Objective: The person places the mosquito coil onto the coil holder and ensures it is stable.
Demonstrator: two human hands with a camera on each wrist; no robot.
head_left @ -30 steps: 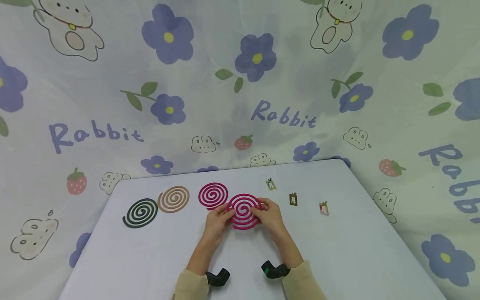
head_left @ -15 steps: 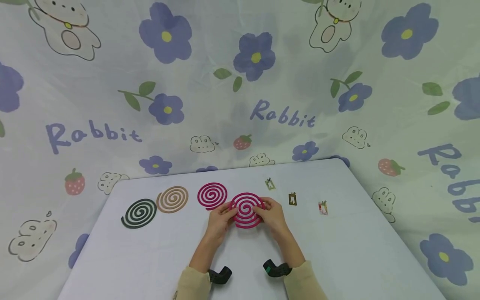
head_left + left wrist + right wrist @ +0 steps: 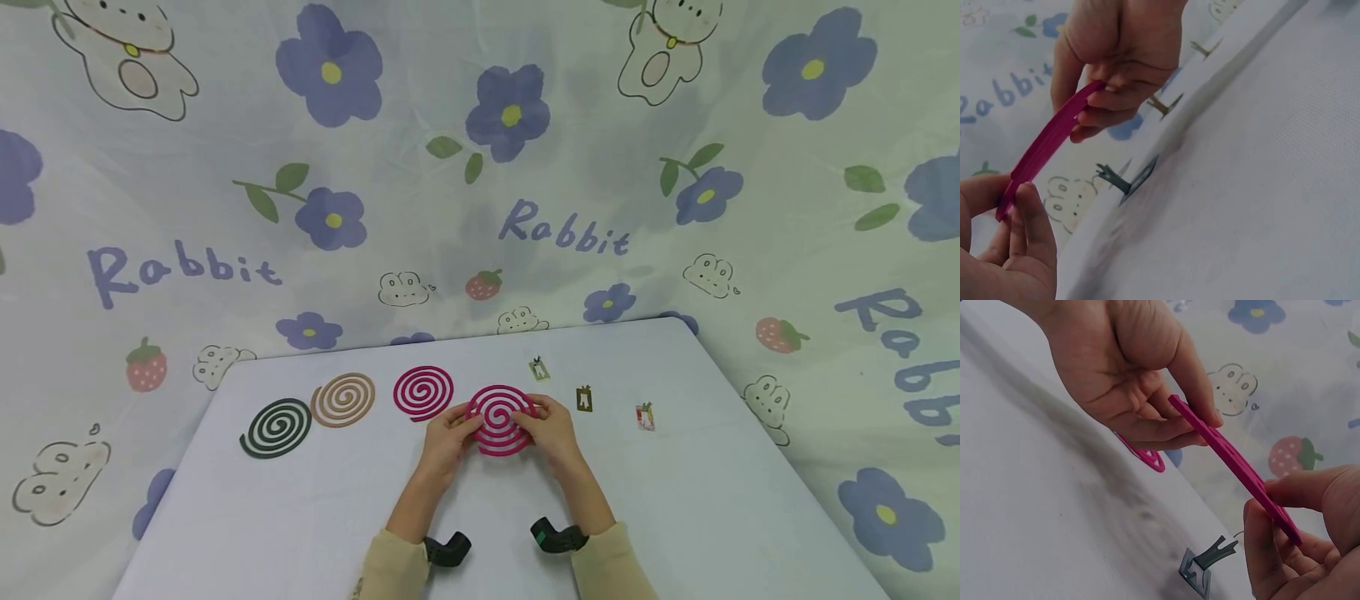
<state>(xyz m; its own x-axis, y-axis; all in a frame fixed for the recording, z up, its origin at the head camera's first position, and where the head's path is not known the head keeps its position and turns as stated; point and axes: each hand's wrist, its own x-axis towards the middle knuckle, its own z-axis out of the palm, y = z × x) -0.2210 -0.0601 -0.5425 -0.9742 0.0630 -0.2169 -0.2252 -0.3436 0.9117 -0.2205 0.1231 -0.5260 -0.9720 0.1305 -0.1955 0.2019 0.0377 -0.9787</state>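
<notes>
A magenta mosquito coil (image 3: 498, 416) is held up off the table, its flat face toward the head camera. My left hand (image 3: 444, 443) pinches its left edge between thumb and fingers. On the opposite edge, my right hand (image 3: 555, 435) grips it the same way. Both wrist views show the coil edge-on; it looks slightly bowed in the left wrist view (image 3: 1047, 140). Behind the left hand lies a second magenta coil (image 3: 423, 392), flat on the table. Beyond the right hand are three small metal coil stands: one pale (image 3: 539, 368), one bronze (image 3: 584, 398) and one shiny, reddish-looking (image 3: 646, 416).
Farther left on the white table (image 3: 300, 517) lie a tan coil (image 3: 345, 398) and a dark green coil (image 3: 277, 427), nearly touching. A patterned cloth (image 3: 420, 183) hangs behind the table. Each stand has an upright forked tab, as the stand (image 3: 1207, 559) in the right wrist view shows.
Both hands have shifted slightly to the right, carrying the magenta coil between them. Their hold looks the same, and the coils and stands on the table stay put.
</notes>
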